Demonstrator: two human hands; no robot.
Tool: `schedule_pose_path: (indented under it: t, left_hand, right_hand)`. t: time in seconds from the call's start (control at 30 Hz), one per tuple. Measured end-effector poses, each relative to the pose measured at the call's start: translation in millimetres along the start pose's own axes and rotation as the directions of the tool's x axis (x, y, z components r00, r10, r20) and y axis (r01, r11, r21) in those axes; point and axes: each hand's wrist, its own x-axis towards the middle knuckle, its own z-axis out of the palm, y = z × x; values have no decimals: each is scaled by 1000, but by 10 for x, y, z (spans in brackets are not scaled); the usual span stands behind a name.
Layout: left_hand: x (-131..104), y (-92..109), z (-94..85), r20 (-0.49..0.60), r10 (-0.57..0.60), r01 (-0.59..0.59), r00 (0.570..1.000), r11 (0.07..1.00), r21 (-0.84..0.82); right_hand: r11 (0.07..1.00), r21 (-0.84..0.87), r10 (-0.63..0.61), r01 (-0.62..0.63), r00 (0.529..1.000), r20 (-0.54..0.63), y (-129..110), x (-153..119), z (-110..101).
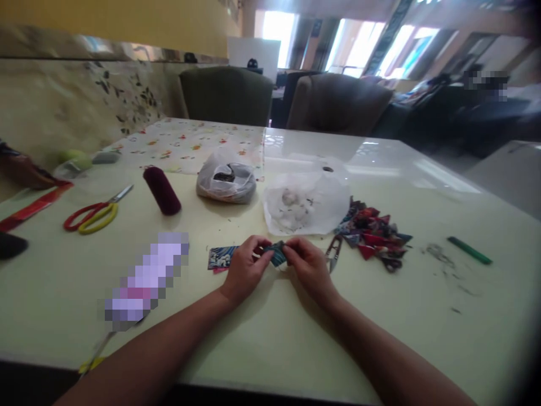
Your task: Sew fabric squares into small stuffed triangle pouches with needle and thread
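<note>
Forearms [171, 341], left hand [248, 269], right hand [310, 270] — both pinching patterned cloth [278, 255]

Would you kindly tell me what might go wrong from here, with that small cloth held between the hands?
The small patterned cloth is pinched by the left hand and right hand, so it could slip or lose its shape.
The snips lie close beside the right hand, which might brush them.
The white clumps sit loose on the plastic bag; a bump could scatter them.
</note>
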Motion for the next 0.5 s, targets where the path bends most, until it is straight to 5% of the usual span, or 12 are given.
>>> schedule_pose_path:
  t: [0.5]
  left_hand:
    - [-12, -3, -15, -39, 42, -41, 998, 999, 28]
  right_hand:
    - [996, 24, -87, 87, 996, -19, 45, 30, 2]
